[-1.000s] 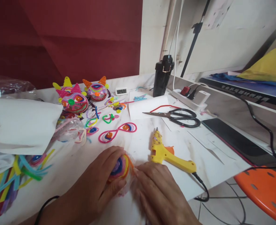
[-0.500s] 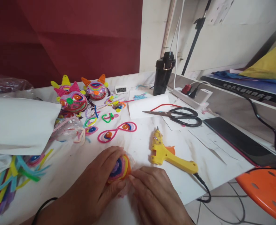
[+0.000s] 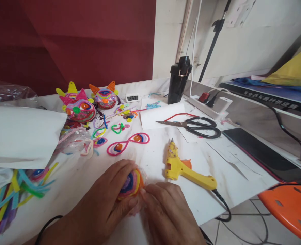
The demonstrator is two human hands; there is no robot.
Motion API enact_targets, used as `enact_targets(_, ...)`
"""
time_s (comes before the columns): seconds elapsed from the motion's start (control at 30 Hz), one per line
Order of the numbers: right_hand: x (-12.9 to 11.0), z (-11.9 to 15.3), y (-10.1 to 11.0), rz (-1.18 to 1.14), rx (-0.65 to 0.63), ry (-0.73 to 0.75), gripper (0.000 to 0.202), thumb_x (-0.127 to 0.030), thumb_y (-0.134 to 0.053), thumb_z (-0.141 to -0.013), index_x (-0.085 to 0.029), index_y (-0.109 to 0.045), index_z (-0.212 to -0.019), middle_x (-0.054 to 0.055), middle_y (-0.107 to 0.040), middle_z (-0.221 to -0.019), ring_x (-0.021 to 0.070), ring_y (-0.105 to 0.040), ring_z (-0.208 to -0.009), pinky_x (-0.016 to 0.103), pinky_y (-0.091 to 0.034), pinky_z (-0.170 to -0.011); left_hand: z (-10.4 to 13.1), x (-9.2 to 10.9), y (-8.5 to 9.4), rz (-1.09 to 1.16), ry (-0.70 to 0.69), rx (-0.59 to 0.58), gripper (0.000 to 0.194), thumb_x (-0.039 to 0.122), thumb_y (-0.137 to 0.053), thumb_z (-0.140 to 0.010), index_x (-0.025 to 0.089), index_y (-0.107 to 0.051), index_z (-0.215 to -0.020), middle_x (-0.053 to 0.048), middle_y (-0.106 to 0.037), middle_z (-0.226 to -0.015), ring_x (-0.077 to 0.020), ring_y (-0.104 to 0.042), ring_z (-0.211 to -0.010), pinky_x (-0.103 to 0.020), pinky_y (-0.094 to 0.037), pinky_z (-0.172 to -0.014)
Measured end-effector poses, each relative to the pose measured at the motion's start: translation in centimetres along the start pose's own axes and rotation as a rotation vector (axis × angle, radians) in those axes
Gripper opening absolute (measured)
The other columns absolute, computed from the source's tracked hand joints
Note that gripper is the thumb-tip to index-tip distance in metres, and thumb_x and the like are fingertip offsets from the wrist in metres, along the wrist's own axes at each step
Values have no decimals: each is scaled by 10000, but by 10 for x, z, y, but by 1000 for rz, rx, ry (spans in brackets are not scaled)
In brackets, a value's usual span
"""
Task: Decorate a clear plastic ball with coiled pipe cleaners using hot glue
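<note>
At the front of the table, my left hand [image 3: 107, 194] is closed round a clear plastic ball decorated with pipe cleaners [image 3: 130, 185]. Bent rings of purple, blue, pink, yellow and orange cover the part that shows; the rest hides under my fingers. My right hand [image 3: 167, 207] is closed too, its thumb and fingertips pinching the orange outer pipe cleaner at the ball's right edge. Just beyond the hands lies a pair of pink-outlined pipe-cleaner eyes [image 3: 128, 143]. A yellow glue gun [image 3: 183, 170] rests on its side to the right, touched by neither hand.
Black-handled scissors [image 3: 201, 126] lie on paper behind the glue gun. A black bottle [image 3: 178, 81], a power strip [image 3: 209, 107] and a phone [image 3: 260, 153] stand or lie along the right. Decorated balls [image 3: 80, 110] sit at back left, loose pipe cleaners [image 3: 12, 197] at front left.
Both hands stay on the ball in nearly the same place. The right fingers have shifted very slightly along its edge. Nothing else has visibly moved.
</note>
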State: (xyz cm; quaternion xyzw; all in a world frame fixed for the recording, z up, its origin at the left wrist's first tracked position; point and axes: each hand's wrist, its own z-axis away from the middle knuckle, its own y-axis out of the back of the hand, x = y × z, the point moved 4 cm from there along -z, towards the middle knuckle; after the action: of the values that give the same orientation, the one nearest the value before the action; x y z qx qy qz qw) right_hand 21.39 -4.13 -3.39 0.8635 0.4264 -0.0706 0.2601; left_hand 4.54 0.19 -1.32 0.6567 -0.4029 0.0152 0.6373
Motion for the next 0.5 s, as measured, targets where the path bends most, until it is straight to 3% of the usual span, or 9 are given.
enact_targets(0.23,-1,-2,2,24,-128,-36,198,-96,-483,-1033,-88,-666,-1108,162,-757,-1044,260,-658,-949,408,-561,-771,2,-7,0,-38,-3,-48,579,366,-546,-995,388,-292,-1515,-37,-471,-1566,-319,-473,-1411,-489,-464,-1152)
enact_targets(0.5,-1,2,-7,4,10,-5,206,-81,-478,-1035,-74,-681,-1070,149,-750,-1008,247,-639,-964,388,-528,-781,2,-5,-1,-54,-26,-72,546,363,-503,-1014,379,-265,-1505,-47,-464,-1549,-298,-463,-1410,-464,-453,-1157)
